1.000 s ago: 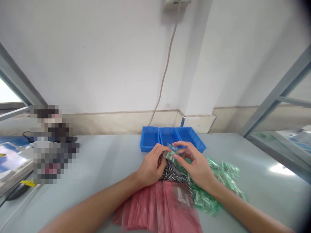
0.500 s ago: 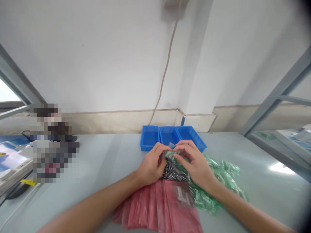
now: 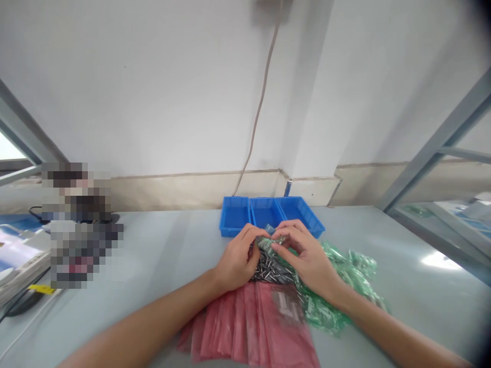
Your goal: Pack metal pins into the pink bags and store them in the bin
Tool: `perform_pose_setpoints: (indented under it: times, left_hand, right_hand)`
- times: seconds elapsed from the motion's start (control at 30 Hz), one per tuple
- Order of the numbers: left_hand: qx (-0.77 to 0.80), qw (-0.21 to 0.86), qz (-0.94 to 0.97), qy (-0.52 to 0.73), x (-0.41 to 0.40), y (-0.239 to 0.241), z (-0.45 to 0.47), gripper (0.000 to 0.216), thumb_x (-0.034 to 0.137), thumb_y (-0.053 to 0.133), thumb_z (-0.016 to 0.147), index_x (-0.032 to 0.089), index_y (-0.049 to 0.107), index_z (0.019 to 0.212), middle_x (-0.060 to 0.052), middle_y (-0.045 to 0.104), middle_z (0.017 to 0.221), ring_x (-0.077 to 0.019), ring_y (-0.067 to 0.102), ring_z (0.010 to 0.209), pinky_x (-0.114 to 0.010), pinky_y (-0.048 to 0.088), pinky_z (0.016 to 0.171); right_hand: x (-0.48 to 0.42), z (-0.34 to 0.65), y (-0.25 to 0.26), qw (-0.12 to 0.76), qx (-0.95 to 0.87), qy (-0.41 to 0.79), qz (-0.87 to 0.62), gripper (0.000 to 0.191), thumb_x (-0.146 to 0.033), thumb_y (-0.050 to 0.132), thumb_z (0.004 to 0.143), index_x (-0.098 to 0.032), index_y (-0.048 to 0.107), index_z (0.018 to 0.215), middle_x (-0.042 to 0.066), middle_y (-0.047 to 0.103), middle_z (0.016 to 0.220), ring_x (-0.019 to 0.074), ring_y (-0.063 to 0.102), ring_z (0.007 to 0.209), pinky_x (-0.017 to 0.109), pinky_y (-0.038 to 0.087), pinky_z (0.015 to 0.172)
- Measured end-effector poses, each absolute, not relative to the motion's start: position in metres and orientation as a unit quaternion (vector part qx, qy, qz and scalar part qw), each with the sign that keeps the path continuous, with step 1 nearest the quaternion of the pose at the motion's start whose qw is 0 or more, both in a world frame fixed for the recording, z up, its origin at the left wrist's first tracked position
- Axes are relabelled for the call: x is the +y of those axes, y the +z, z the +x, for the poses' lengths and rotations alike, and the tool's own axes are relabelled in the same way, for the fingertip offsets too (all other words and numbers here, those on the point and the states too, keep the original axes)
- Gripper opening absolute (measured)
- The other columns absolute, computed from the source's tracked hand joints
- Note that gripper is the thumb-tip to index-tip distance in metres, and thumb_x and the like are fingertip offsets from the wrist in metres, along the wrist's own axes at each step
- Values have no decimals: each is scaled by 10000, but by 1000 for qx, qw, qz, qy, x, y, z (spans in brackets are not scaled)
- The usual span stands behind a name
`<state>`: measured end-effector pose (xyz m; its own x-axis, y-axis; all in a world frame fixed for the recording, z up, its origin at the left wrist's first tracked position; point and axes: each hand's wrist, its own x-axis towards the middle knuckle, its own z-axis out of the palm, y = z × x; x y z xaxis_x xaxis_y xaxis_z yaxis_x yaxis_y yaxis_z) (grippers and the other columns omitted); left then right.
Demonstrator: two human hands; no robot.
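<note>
My left hand [image 3: 238,258] and my right hand [image 3: 305,253] meet above the metal pile, fingertips pinched on a small green-tinted plastic bag [image 3: 264,244]. Small metal parts show through its film. Under my hands lies a heap of loose metal pins or screws [image 3: 272,271]; their exact kind is too small to tell. Several pink plastic bags [image 3: 233,327] overlap in front of the heap, the rightmost with pale parts inside. Filled green plastic bags [image 3: 356,281] are piled by my right wrist, partly covered by my forearm.
Three blue bins [image 3: 235,216] stand side by side behind my hands on the grey table [image 3: 161,255]. At the far left are a blurred-out person [image 3: 82,204], a power strip [image 3: 26,266] and cables. A metal frame [image 3: 433,153] rises at the right.
The camera view shifts slightly. My hands stay at the green bag, with only small finger movement; the bag's top turns a little.
</note>
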<state>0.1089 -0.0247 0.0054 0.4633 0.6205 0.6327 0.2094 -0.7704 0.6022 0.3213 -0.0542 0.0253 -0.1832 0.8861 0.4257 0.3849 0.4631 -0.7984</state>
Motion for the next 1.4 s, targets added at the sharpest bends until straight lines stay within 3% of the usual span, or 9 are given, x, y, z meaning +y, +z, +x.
perform_pose_setpoints:
  times: [0.13,0.37,0.63,0.9,1.13,1.4]
  left_hand:
    - [252,227,826,450,-25,5,109,356,15,449,996,208,587,1262,-84,647,1149,-224,620,1087,-358,512,969]
    - [247,225,827,453,-24,5,108,358,4,450,988,201,590,1252,-84,651,1142,-221,617,1087,-351,506,965]
    - [248,227,826,452,-25,5,109,370,-9,448,978,203,593,1245,-79,649,1140,-220,612,1092,-347,496,964]
    - [252,231,825,449,-25,6,108,365,-2,458,977,204,603,1241,-87,648,1147,-228,622,1094,-360,508,964]
    - [255,232,822,453,-25,4,109,401,-8,465,967,213,591,1277,-83,649,1182,-221,625,1099,-349,511,969]
    - [271,237,818,448,-25,0,108,471,-4,494,946,237,565,1345,-65,628,1160,-203,615,1009,-322,519,900]
  right_hand:
    - [-55,322,26,458,-719,277,-444,68,-336,669,1028,-311,710,1077,60,569,1207,213,661,901,392,590,790]
    - [-55,322,27,455,-722,279,-440,60,-333,666,1028,-302,708,1056,76,574,1188,268,643,1095,404,604,854]
    - [-54,322,24,453,-719,289,-441,53,-318,669,1027,-294,710,1048,74,568,1198,261,651,1082,410,600,881]
    - [-54,322,22,453,-722,287,-437,48,-291,661,1023,-297,704,1043,66,575,1186,245,663,1034,399,592,845]
    - [-56,320,24,446,-714,299,-450,28,-293,670,1012,-285,684,1034,25,681,1104,178,646,801,344,549,762]
    - [-56,320,25,445,-705,316,-454,53,-323,674,1011,-286,681,1048,3,710,1083,174,651,805,322,525,763]
